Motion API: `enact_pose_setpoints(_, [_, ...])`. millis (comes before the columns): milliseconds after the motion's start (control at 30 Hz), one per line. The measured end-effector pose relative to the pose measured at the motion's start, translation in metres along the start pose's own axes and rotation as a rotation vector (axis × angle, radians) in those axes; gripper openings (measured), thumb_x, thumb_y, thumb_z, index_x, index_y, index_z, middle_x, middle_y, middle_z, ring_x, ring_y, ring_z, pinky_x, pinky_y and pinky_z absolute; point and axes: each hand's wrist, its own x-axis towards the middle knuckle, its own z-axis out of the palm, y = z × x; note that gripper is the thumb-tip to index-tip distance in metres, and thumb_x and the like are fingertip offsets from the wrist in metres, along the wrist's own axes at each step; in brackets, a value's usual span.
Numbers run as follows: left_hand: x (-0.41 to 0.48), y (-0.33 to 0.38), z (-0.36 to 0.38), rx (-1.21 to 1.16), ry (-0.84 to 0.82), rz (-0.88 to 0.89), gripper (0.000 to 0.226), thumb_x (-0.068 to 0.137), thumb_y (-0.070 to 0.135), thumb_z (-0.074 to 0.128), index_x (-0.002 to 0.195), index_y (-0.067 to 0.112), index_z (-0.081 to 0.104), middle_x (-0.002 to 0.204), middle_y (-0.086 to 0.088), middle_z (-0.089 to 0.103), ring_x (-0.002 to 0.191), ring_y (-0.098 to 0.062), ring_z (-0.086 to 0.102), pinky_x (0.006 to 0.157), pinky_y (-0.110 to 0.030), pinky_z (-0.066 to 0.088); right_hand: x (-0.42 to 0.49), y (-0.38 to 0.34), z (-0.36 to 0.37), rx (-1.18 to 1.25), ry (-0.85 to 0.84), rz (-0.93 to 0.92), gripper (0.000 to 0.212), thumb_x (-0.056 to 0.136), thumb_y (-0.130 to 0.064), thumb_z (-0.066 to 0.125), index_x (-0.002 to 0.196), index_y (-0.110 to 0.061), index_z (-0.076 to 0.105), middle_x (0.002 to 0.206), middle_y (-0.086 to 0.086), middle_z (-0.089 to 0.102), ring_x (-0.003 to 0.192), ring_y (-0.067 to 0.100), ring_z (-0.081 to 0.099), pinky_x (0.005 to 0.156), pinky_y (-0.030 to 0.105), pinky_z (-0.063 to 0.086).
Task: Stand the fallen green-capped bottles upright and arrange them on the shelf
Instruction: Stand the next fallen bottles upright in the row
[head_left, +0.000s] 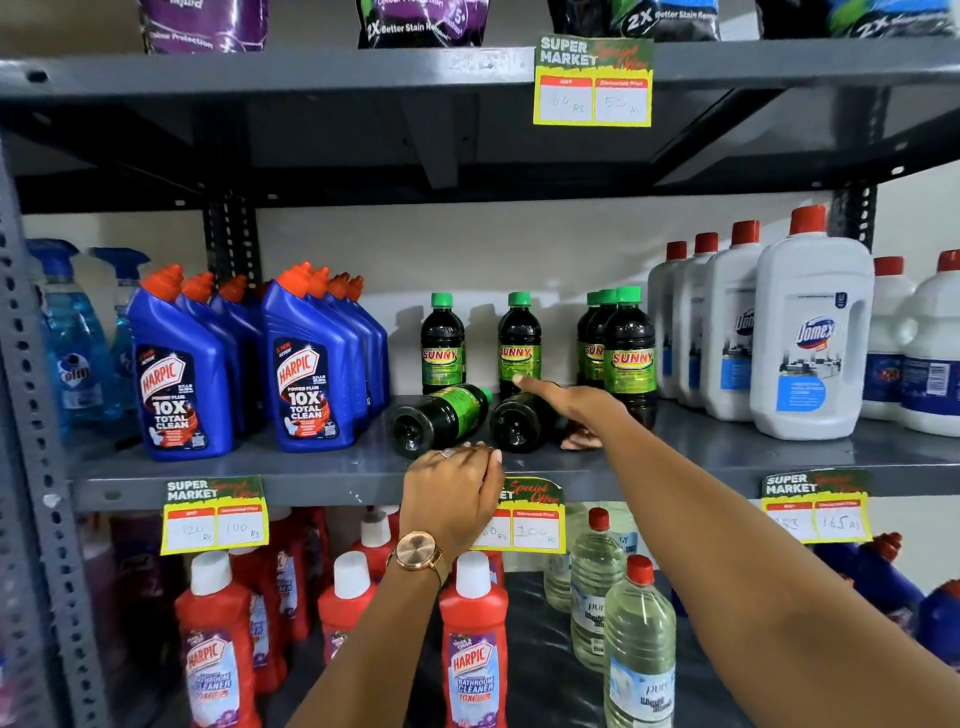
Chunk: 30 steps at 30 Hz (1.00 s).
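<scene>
- Middle shelf, grey metal: I logged two fallen Sunny bottles lying on their sides, bases toward me, green caps pointing to the back.
- Left fallen bottle: lay free, just beside the Harpic toilet cleaners; its cap sat near the foot of an upright Sunny bottle.
- Right fallen bottle: lay just beside the first, partly covered by my right hand.
- Right hand: reached over the right fallen bottle, forefinger stretched toward the label of a second upright Sunny bottle; the lower fingers curled down beside the bottle. I could not tell whether it gripped anything.
- Left hand: rested at the shelf's front edge, fingers loosely bent and empty, just short of the left fallen bottle; a rose-gold wristwatch on the wrist.
- Cluster of three upright Sunny bottles: stood right of the hand, next to white Domex bottles.
- Yellow price tags: hung from the shelf edge.
- Lower shelf: red Harpic bathroom cleaners and clear bottles.
</scene>
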Motion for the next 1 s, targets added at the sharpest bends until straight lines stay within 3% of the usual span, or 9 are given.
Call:
enact_pose_setpoints(100, [0.000,-0.001,0.001,-0.003,0.001,0.000,0.034,0.092,0.028,0.042,0.071,0.019,0.065,0.065,0.004,0.070,0.059,-0.015,0.064,0.056,-0.028,0.049,0.004,0.004,0.008,0.111,0.085,0.006,0.092,0.058,-0.083,0.049,0.115,-0.013,0.065,0.089,0.005,0.076,0.057,0.018,0.070,0.067,0.025,0.053])
enact_pose_setpoints(167, [0.000,-0.001,0.001,-0.017,0.004,-0.012,0.034,0.092,0.028,0.042,0.071,0.018,0.067,0.067,0.004,0.071,0.060,-0.014,0.065,0.058,-0.029,0.049,0.003,0.016,0.015,0.127,0.242,-0.040,0.085,0.060,-0.083,0.043,0.102,-0.014,0.069,0.062,-0.001,0.072,0.051,0.016,0.069,0.066,0.028,0.052])
enact_pose_setpoints(267, [-0.001,0.000,0.002,-0.023,0.013,-0.017,0.035,0.092,0.028,0.042,0.070,0.019,0.067,0.067,0.006,0.071,0.060,-0.013,0.065,0.058,-0.028,0.049,0.010,0.030,0.019,0.301,0.343,-0.113,0.088,0.063,-0.078,0.048,0.107,-0.005,0.067,0.096,0.010,0.068,0.093,0.030,0.065,0.084,0.038,0.051])
enact_pose_setpoints(333, [0.000,-0.001,0.003,-0.026,0.018,-0.014,0.035,0.092,0.027,0.042,0.070,0.018,0.068,0.067,0.006,0.071,0.060,-0.012,0.065,0.058,-0.027,0.048,0.014,0.029,0.016,0.408,0.373,-0.188,0.079,0.071,-0.071,0.055,0.107,-0.002,0.065,0.109,0.014,0.066,0.103,0.035,0.061,0.094,0.044,0.049])
enact_pose_setpoints(500, [0.000,0.000,0.004,-0.031,0.038,-0.020,0.033,0.091,0.027,0.044,0.070,0.018,0.068,0.067,0.006,0.071,0.060,-0.012,0.064,0.058,-0.026,0.047,0.014,0.023,0.018,0.421,0.414,-0.377,0.064,0.076,-0.060,0.067,0.103,-0.003,0.057,0.097,0.011,0.064,0.088,0.029,0.061,0.073,0.035,0.047])
enact_pose_setpoints(667, [0.000,0.001,0.002,-0.021,0.029,-0.029,0.032,0.090,0.026,0.045,0.070,0.017,0.068,0.068,0.005,0.072,0.062,-0.014,0.065,0.059,-0.027,0.047,0.012,0.014,0.025,0.168,0.466,-0.434,0.082,0.072,-0.054,0.076,0.123,0.001,0.042,0.114,0.021,0.062,0.106,0.038,0.060,0.089,0.049,0.051])
enact_pose_setpoints(800, [0.000,0.002,-0.001,-0.020,0.006,-0.026,0.030,0.090,0.025,0.046,0.069,0.018,0.066,0.066,0.004,0.070,0.061,-0.016,0.065,0.059,-0.028,0.047,0.017,0.014,0.026,0.212,0.316,-0.342,0.077,0.075,-0.044,0.077,0.127,0.003,0.045,0.126,0.021,0.056,0.118,0.037,0.055,0.096,0.043,0.047])
enact_pose_setpoints(933, [0.000,0.002,-0.001,-0.033,-0.015,-0.044,0.031,0.091,0.026,0.045,0.069,0.018,0.066,0.065,0.004,0.070,0.060,-0.016,0.064,0.059,-0.030,0.048,0.022,0.021,0.023,0.376,0.180,-0.289,0.045,0.072,-0.021,0.076,0.111,-0.004,0.060,0.112,0.013,0.067,0.098,0.026,0.061,0.067,0.026,0.045])
enact_pose_setpoints(1000, [0.000,0.002,-0.001,-0.036,-0.013,-0.052,0.032,0.091,0.026,0.045,0.068,0.018,0.065,0.064,0.005,0.069,0.059,-0.016,0.064,0.058,-0.029,0.048,0.021,0.021,0.022,0.327,0.210,-0.297,0.051,0.071,-0.030,0.079,0.111,-0.002,0.062,0.111,0.014,0.068,0.100,0.029,0.063,0.072,0.032,0.050])
